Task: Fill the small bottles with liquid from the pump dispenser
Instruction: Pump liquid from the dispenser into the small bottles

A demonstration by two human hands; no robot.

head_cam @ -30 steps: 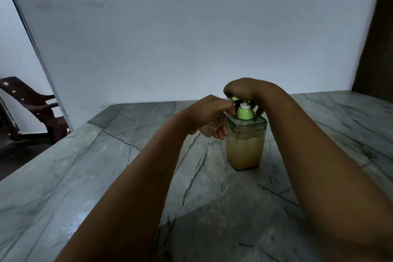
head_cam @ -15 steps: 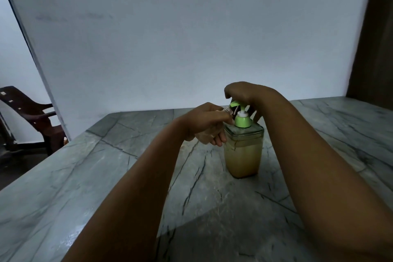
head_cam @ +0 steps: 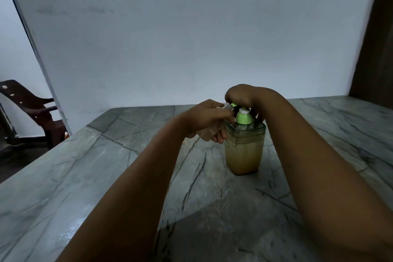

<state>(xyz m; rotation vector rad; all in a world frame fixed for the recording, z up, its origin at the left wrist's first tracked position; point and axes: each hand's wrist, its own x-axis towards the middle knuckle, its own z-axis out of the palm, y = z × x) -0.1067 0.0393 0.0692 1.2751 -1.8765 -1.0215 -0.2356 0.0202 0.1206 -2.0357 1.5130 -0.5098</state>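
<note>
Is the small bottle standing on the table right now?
No, the left hand holds the small bottle up beside the pump dispenser.

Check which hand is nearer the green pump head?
Right. The right hand sits on top of the green pump head, pressing it; the left hand is beside it, gripping a small bottle at the spout.

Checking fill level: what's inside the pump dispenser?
The pump dispenser holds cloudy yellowish liquid up to roughly three quarters; above that the clear wall looks empty. The right hand covers the pump head. The small bottle in the left hand is mostly hidden.
</note>
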